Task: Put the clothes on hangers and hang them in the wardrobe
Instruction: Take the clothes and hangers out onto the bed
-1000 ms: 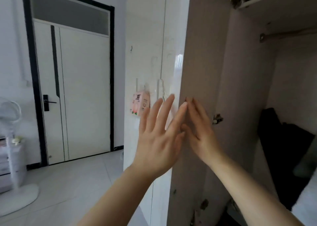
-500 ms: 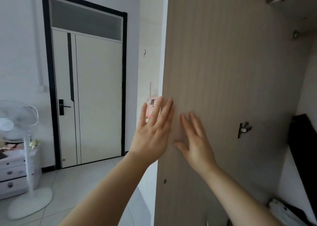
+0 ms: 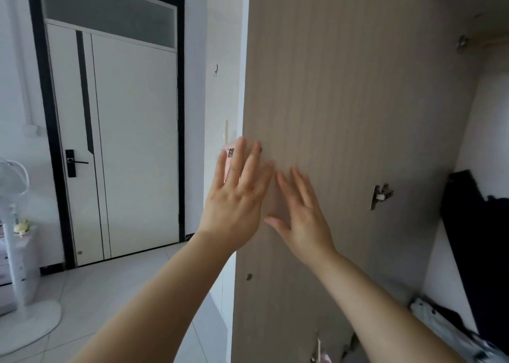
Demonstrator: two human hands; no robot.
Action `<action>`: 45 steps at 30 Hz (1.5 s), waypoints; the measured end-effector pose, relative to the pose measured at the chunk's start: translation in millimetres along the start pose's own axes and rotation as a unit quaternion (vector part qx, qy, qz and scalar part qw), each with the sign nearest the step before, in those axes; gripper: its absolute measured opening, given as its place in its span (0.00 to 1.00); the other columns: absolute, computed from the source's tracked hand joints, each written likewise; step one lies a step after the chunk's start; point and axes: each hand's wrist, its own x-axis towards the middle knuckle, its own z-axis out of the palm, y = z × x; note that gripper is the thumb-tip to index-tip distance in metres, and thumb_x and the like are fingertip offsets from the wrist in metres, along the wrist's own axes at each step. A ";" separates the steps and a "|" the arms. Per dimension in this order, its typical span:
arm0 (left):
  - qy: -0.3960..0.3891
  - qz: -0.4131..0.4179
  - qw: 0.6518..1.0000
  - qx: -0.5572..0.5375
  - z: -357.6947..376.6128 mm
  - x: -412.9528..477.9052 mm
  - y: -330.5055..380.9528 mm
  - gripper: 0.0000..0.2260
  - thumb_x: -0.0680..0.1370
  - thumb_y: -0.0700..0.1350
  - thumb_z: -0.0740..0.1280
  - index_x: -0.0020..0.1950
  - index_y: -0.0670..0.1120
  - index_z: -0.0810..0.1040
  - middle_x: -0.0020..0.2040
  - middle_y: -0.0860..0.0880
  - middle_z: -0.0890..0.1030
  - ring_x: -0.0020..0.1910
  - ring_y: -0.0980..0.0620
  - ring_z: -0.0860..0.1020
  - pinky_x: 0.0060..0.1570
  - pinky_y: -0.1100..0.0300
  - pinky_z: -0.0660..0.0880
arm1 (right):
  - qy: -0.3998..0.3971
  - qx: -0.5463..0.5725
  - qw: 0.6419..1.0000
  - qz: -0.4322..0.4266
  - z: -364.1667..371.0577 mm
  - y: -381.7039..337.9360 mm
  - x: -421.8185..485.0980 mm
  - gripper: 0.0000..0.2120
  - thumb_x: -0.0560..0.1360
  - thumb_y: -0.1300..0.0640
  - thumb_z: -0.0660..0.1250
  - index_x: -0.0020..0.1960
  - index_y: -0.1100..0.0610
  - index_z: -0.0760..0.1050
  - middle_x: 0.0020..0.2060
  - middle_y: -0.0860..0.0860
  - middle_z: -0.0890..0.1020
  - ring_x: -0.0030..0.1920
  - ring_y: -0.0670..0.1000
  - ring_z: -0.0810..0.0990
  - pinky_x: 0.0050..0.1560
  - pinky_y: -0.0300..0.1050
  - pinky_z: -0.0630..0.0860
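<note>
The wardrobe door (image 3: 344,115) has swung wider than a second ago, presumably for access. A dark garment (image 3: 473,238) shows inside, right of the door. The left hand (image 3: 234,200) at the door's edge and the right hand (image 3: 303,222) on its face push flat, fingers straight, grasping nothing.

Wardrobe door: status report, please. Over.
Hands: left hand open at wardrobe door edge; right hand flat on its inner face. Inside, at right, dark garment. No hanger in view.

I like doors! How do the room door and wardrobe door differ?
The room door is white with a black frame; the wardrobe door is beige with wood grain. The room door is shut; the wardrobe door stands open. The room door has a black handle; the wardrobe door a metal hinge. Both are tall.
</note>
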 end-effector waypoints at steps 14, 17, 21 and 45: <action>0.051 0.053 0.972 -0.225 -17.2 31.5 126.6 0.21 0.72 0.45 0.55 0.60 0.40 0.77 0.60 0.39 0.77 0.62 0.38 0.73 0.65 0.40 0.64 | -0.045 -0.210 0.962 0.167 -123.0 62.1 -75.7 0.34 0.73 0.55 0.68 0.74 0.52 0.57 0.72 0.54 0.61 0.70 0.57 0.64 0.69 0.53 0.64; 0.034 0.061 0.956 -0.286 -13.5 37.1 164.0 0.20 0.71 0.43 0.55 0.59 0.41 0.77 0.58 0.41 0.78 0.60 0.40 0.75 0.65 0.41 0.64 | -0.036 -0.263 0.945 0.193 -161.8 74.3 -94.8 0.35 0.74 0.55 0.66 0.75 0.48 0.53 0.73 0.50 0.58 0.72 0.53 0.60 0.71 0.47 0.61; 0.025 0.081 0.926 -0.368 -12.9 48.3 213.5 0.19 0.70 0.42 0.60 0.58 0.40 0.78 0.58 0.40 0.78 0.59 0.40 0.76 0.63 0.40 0.66 | -0.023 -0.319 0.921 0.222 -207.9 88.1 -115.8 0.33 0.76 0.52 0.64 0.76 0.47 0.50 0.73 0.51 0.58 0.72 0.52 0.60 0.71 0.47 0.60; -0.011 -0.018 0.832 -0.554 38.2 213.2 431.0 0.19 0.74 0.43 0.69 0.64 0.41 0.74 0.62 0.44 0.76 0.64 0.44 0.72 0.68 0.47 0.59 | -0.130 -0.700 0.690 0.131 -412.4 289.4 42.6 0.28 0.79 0.40 0.46 0.76 0.48 0.49 0.76 0.53 0.48 0.75 0.60 0.41 0.70 0.62 0.37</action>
